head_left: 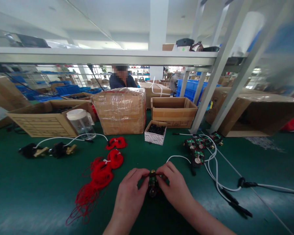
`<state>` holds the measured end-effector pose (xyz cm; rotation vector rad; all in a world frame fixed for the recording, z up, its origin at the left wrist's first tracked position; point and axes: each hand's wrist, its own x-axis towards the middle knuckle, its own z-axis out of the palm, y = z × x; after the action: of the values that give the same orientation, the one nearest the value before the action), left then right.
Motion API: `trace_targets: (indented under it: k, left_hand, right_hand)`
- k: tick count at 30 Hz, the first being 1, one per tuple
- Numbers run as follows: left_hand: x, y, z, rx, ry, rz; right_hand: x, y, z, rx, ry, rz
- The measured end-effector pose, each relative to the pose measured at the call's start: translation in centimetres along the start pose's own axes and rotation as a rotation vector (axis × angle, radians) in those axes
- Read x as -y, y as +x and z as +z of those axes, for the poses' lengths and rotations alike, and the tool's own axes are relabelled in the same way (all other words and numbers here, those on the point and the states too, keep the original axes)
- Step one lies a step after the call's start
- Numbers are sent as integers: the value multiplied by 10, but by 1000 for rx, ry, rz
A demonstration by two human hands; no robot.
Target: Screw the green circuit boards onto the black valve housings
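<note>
Both hands meet over the green table near its front edge. My left hand (132, 191) and my right hand (172, 186) each pinch a small dark part with a brass tip (153, 182) between thumb and fingers. Most of the part is hidden by my fingers. Bundles of red wire (101, 173) lie just left of my left hand. Several small green circuit boards (198, 147) with white cables lie beyond my right hand.
A small white box of dark parts (155, 132) stands ahead, with a taped carton (121, 111) and open cartons (173, 112) behind it. A clear jar (81, 123) and black-and-brass parts (47, 150) sit left. White and black cables (222, 186) trail right. Metal frame legs (210, 94) rise ahead. Another person sits behind the cartons.
</note>
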<state>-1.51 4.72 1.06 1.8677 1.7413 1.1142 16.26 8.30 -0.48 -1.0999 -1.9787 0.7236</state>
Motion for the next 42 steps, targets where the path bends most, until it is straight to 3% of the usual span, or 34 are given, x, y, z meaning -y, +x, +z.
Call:
trace_targets:
  k: [13, 26, 34, 42]
  left_hand:
    - [0, 5, -2, 15, -83, -26]
    - [-1, 6, -2, 31, -99, -56]
    - [-2, 5, 1, 22, -114, -99]
    - [-2, 4, 2, 6, -127, -169]
  right_hand:
    - [-3, 6, -3, 41, 134, 130]
    - [9, 8, 1, -5, 27, 162]
    - [3, 12, 4, 30, 128, 278]
    - [0, 12, 4, 34, 181, 290]
